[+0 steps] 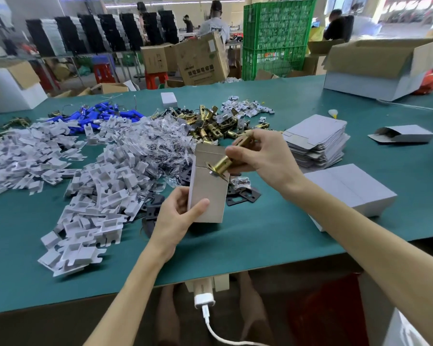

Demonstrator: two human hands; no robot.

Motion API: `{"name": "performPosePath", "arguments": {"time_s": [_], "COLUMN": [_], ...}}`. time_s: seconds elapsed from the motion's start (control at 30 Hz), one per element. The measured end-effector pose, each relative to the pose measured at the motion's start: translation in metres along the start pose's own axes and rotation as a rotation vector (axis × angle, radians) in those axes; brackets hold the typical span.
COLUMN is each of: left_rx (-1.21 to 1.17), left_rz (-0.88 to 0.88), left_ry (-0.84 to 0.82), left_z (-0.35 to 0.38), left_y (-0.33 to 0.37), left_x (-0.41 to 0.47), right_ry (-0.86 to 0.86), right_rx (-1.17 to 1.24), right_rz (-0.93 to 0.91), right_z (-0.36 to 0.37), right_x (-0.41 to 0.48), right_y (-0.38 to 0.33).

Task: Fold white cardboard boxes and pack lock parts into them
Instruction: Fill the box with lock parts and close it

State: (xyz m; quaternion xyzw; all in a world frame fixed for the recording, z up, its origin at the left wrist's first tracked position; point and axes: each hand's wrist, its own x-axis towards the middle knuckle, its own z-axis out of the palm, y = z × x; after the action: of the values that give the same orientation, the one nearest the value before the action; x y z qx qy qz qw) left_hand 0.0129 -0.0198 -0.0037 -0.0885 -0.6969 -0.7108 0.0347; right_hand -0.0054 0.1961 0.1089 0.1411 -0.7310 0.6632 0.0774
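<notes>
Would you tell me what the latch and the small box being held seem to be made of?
The latch looks like brass-coloured metal, shiny with glints. The small box looks like thin matte cardboard, with a crisp fold line.

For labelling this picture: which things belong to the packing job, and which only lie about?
Job: small box, held by left hand; brass latch, held by right hand; flat box stack; latch pile.
Lying about: green crates; brown carton; white charger.

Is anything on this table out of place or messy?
Nothing looks damaged. The white inserts sprawl in a loose heap across the green table, and one folded white box lies on its side at the right, flap open.
</notes>
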Motion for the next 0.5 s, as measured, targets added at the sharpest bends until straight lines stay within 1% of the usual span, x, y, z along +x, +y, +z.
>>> {"name": "performPosePath", "arguments": {"time_s": [0.07, 0.1, 0.17, 0.23, 0.27, 0.37, 0.5], "left_rx": [-0.017, -0.023, -0.025, -0.023, -0.026, -0.046, -0.056], "left_rz": [0.003, 0.007, 0.017, 0.024, 0.024, 0.017, 0.014], "left_ry": [-0.013, -0.020, -0.035, -0.042, -0.044, -0.056, -0.093], "left_z": [-0.001, -0.001, -0.002, -0.002, -0.003, -0.003, -0.002], "left_y": [0.001, 0.001, 0.000, 0.000, 0.000, -0.001, -0.003], "left_x": [-0.001, -0.001, -0.001, -0.001, -0.001, 0.000, 0.002], "right_ry": [0.013, 0.026, 0.046, 0.026, 0.003, -0.091, -0.190], "right_rx": [-0.020, -0.069, -0.297, -0.569, -0.656, -0.746, -0.747], "right_rz": [-0.047, -0.078, -0.168, -0.240, -0.257, -0.228, -0.140], "right_z": [0.007, 0.010, 0.017, 0.023, 0.026, 0.035, 0.044], "right_x": [0.005, 0.008, 0.013, 0.014, 0.014, 0.012, 0.012], "right_y": [-0.012, -0.017, -0.024, -0.027, -0.029, -0.029, -0.028]}}
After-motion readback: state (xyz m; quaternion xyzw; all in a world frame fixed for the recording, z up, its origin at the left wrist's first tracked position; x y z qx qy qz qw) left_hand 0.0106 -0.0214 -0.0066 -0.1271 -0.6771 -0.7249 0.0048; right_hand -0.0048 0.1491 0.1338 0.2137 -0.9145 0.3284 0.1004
